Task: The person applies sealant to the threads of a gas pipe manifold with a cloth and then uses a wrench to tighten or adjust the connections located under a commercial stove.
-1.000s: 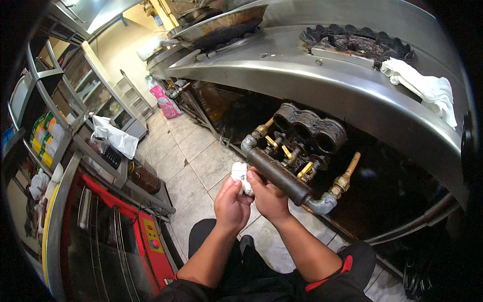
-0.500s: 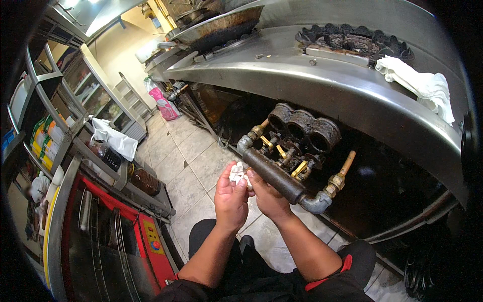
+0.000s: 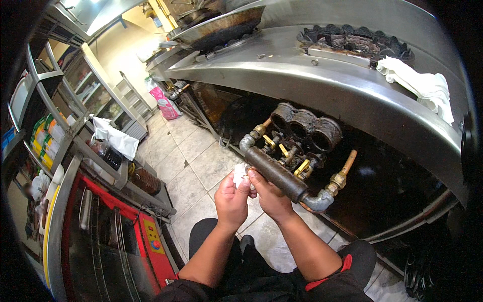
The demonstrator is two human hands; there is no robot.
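Observation:
A small crumpled white wad [image 3: 240,174], like tissue or cloth, is pinched by my left hand [image 3: 230,204]. My right hand [image 3: 272,199] meets it from the other side with thumb and fingers closed. A small brownish bit shows at those fingertips, too small to name. Both hands are together over the tiled floor, just in front of a dark gas pipe [image 3: 276,173]. Several yellow-handled valves [image 3: 303,168] sit behind the pipe, beneath three sooty round burner tubes [image 3: 304,127].
Above the pipe runs a steel stove front [image 3: 282,80], with a wok [image 3: 221,31], a black burner ring [image 3: 352,43] and a folded white cloth [image 3: 417,83] on top. At left stand a red oven [image 3: 151,241] and shelving [image 3: 45,93]. A pink bag [image 3: 165,103] lies farther back.
The white wad has shifted and now sticks up more between my fingers. My right fingertips have turned slightly against it. My forearms stay in nearly the same place.

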